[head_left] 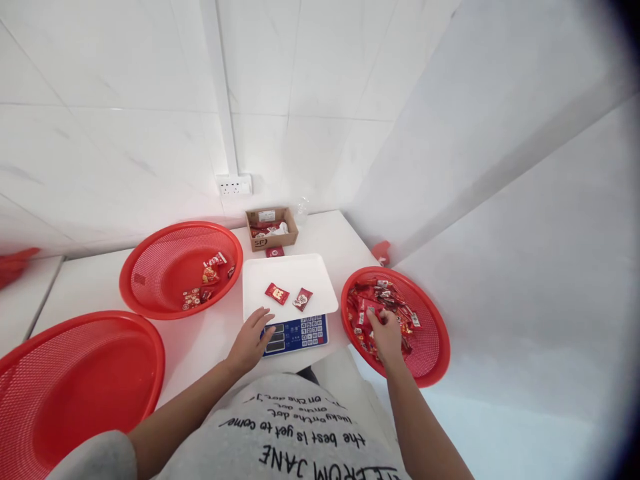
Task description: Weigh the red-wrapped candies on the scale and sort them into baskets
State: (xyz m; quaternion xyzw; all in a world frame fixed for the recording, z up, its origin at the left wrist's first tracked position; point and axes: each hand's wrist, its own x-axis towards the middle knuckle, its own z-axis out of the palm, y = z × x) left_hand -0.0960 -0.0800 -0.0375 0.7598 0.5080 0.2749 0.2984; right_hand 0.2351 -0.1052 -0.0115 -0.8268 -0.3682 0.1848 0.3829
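Packet (367, 305), red, one: apparently pinched by the right hand (387, 331) over the basket (429, 343), to be gripped lightly by an edge (judged light, slick, perhaps brittle inside); left hand (250, 340), loosely spread, placed at the tray (310, 270).

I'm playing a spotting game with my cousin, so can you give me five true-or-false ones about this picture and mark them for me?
1. Two small red packets lie on the white tray of the scale. True.
2. The right hand is reaching into the cardboard box. False: the right hand is at the packets in the red basket on the right.
3. The cardboard box stands beyond the tray, on the wall side. True.
4. The left hand is holding up a packet. False: the left hand is open by the tray's near edge, with no packet showing in it.
5. There is a white socket panel on the wall. True.
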